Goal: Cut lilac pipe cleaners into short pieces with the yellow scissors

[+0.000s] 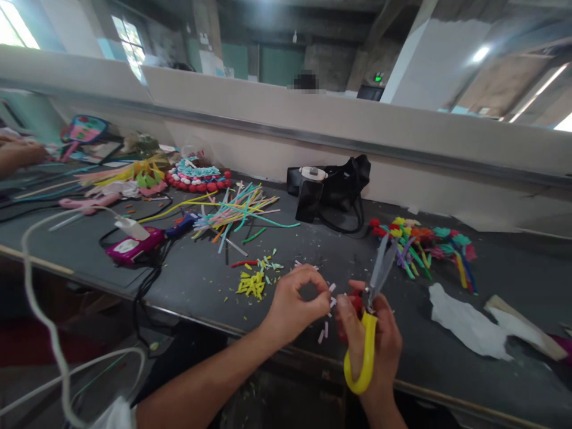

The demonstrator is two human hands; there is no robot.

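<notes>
My left hand (300, 298) is closed in a pinch above the table's front part, thumb against forefinger. Pale purple bits show right at its fingertips, but whether one is between them I cannot tell. My right hand (373, 333) grips a pair of scissors (368, 351) with yellow handles, blades pointing up and away and slightly apart. Something red (356, 301) shows between the right thumb and fingers, mostly hidden. Short pale purple pieces (322, 333) lie between and below the hands. Left of them is a small heap of cut yellow pieces (251, 285), beside pale green bits (270, 263).
Long coloured strips (241, 208) are piled behind the yellow heap. A purple glue gun (138, 244) with cables lies left. A black bag (339, 187) stands against the partition. Bunched colourful flowers (429, 241) and white paper (467, 322) lie right. Another person's hand (20, 156) is far left.
</notes>
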